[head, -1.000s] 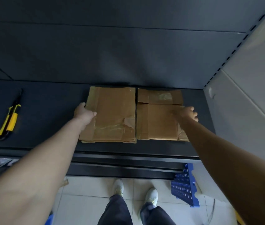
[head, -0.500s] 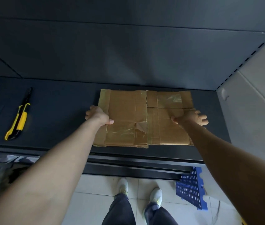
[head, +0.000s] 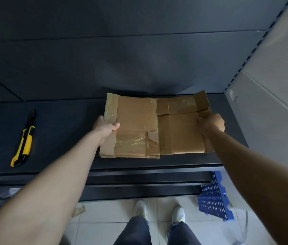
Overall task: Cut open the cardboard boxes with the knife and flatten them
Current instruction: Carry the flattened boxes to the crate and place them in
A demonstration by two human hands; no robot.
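Left flattened brown taped cardboard box [head: 136,128] on dark shelf [head: 65,121], left hand [head: 105,127] pinching its outer edge, thumb on top, right flattened brown cardboard box [head: 182,131] adjoining, right hand [head: 213,122] curled round its outer edge, yellow-and-black utility knife [head: 24,140] well left on shelf

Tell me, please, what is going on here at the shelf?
A person stands at a dark shelf. The left-hand grip holds the left flattened box by its outer edge; the right-hand grip holds the right flattened box likewise. The two boxes lie side by side. The yellow knife lies apart to the left on the shelf, untouched.
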